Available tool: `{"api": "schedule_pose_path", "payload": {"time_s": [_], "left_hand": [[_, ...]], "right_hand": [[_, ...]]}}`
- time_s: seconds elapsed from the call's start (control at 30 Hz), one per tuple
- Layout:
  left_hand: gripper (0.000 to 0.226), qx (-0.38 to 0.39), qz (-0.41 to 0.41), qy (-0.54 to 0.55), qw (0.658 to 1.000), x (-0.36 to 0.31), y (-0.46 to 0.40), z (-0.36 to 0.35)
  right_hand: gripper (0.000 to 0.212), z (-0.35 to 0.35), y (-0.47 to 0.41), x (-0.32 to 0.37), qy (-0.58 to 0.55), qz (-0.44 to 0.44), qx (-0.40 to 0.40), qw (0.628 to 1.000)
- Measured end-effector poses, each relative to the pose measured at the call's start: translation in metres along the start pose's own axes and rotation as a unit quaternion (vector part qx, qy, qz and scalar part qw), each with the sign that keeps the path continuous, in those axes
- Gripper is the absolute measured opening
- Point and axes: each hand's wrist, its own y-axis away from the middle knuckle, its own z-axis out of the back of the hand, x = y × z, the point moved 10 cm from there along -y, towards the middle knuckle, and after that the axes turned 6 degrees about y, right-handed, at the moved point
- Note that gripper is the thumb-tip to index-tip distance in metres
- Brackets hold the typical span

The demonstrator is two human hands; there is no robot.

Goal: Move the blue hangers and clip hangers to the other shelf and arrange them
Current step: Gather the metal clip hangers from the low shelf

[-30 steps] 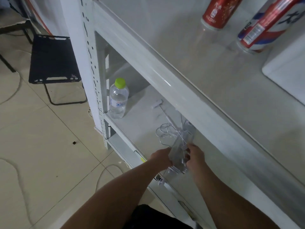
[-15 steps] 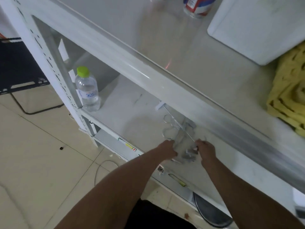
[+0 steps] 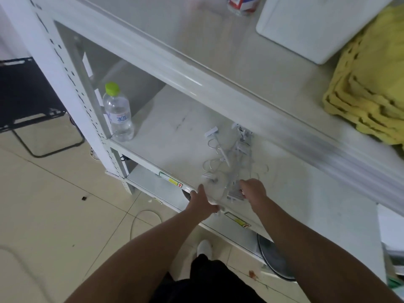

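A white metal shelving unit (image 3: 72,88) with a perforated upright fills the view, its glossy upper shelf (image 3: 196,51) catching a soft, dim sheen above a paler lower shelf (image 3: 170,132). Beige floor tiles (image 3: 54,215) with dark grout lines spread out below, crossed by a thin pale cable (image 3: 142,215). A black folding chair (image 3: 26,95) stands on the tiles beyond the upright.

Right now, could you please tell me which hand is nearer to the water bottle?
Left. The left hand is at the shelf's front edge, closer to the water bottle; the right hand is farther right.
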Motion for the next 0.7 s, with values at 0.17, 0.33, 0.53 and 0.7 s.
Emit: {"api": "schedule_pose_path", "payload": {"time_s": [0.17, 0.33, 0.53, 0.7], "left_hand": [[0.099, 0.027, 0.010, 0.105, 0.994, -0.005, 0.003, -0.015], [0.081, 0.036, 0.028, 0.126, 0.991, -0.012, 0.003, -0.025], [0.023, -0.184, 0.027, 0.102, 0.977, -0.017, 0.000, 0.039], [0.032, -0.254, -0.070, 0.087, 0.961, -0.072, -0.031, 0.084]], "right_hand": [[0.020, -0.029, 0.011, -0.008, -0.087, -0.034, 0.077, 0.993], [0.019, -0.044, 0.008, -0.007, -0.159, -0.035, 0.091, 0.983], [0.019, -0.045, -0.002, -0.020, -0.193, -0.033, 0.122, 0.973], [0.022, -0.051, -0.004, -0.027, -0.230, -0.047, 0.130, 0.963]]}}
